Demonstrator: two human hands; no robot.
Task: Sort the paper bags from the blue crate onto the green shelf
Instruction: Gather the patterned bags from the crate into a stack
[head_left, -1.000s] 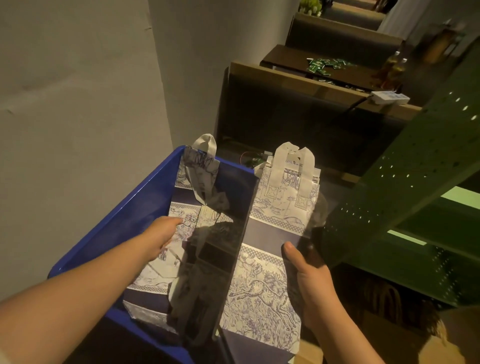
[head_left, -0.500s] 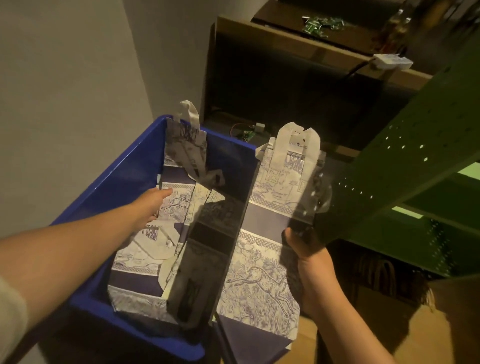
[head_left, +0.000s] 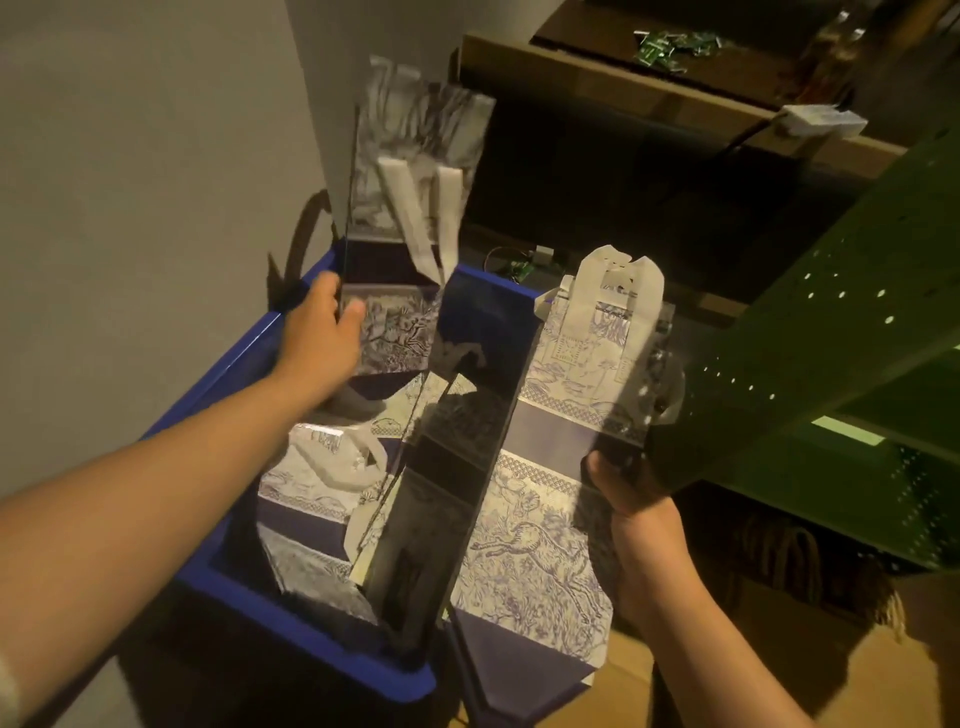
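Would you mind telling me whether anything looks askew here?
Yes: one paper bag in the blue crate lies crumpled with its handle splayed, while the lifted bag tilts sideways.

- Blue crate (head_left: 218, 374): open-topped, holding flat patterned paper bags (head_left: 311, 483).
- Raised bag (head_left: 410, 171): upright above the crate's far end, handles hanging down.
- Second bag (head_left: 545, 467): flat, tilted over the crate's right rim.
- Green shelf (head_left: 810, 332): perforated, at right.
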